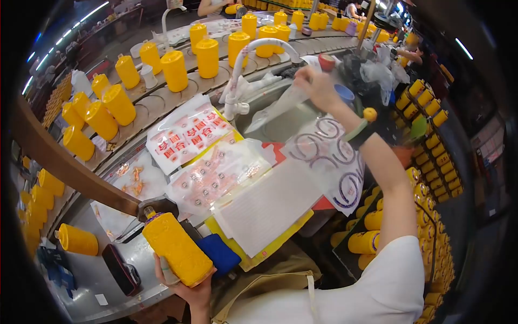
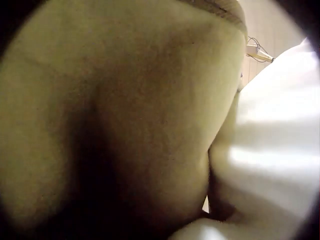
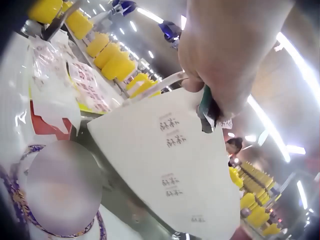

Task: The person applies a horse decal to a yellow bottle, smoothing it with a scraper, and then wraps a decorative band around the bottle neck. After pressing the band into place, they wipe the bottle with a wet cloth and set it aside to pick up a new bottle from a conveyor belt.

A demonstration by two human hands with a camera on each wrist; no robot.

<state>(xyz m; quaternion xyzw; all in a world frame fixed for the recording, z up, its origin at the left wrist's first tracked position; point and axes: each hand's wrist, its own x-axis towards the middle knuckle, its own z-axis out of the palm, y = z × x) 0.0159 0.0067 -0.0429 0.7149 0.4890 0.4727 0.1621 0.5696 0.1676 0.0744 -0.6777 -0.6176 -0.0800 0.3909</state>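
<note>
My left hand [image 1: 195,290] grips the lower end of a yellow textured bottle [image 1: 177,248], tilted at the front of the bench. Its narrow neck lies by the dark fitting [image 1: 157,208] at the end of a brown bar. In the left wrist view, skin and a white shirt [image 2: 280,130] fill most of the picture. Over the sink, my right hand [image 1: 319,89] pinches a thin, pale sheet [image 1: 278,110] that hangs down. Small dark printed characters show on this sheet [image 3: 155,145] in the right wrist view, and a dark green piece [image 3: 206,110] shows at the fingers.
A white curved tap [image 1: 233,102] stands at the metal sink [image 1: 297,116]. Printed sheets [image 1: 191,132] and a sheet with purple rings [image 1: 329,156] cover the bench front. Several yellow bottles [image 1: 208,56] line the conveyor behind. A yellow bottle [image 1: 78,239] lies at left.
</note>
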